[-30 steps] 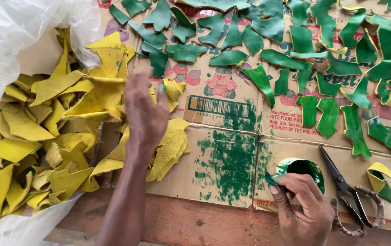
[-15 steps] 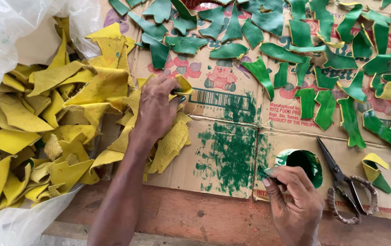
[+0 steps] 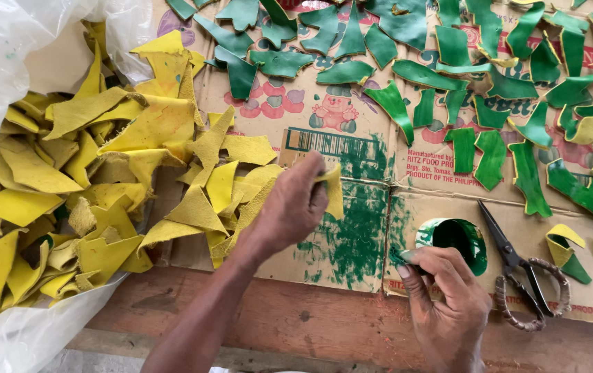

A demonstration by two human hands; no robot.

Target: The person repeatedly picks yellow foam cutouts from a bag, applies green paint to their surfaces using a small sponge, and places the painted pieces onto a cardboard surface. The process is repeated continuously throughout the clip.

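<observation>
Head view: your left hand pinches a yellow scrap over the green-stained cardboard; right hand grips a brush by the paint cup. Lay scrap flat, coat evenly w/ light strokes.

Head view — steeply downward, close

Scissors right of paint pot

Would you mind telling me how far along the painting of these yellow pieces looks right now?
Done: many green painted pieces lie spread on the cardboard. In hand: the left hand holds one yellow piece, while the right hand holds a green-tipped tool beside the paint cup. Left: a large heap of yellow pieces remains unpainted.
</observation>
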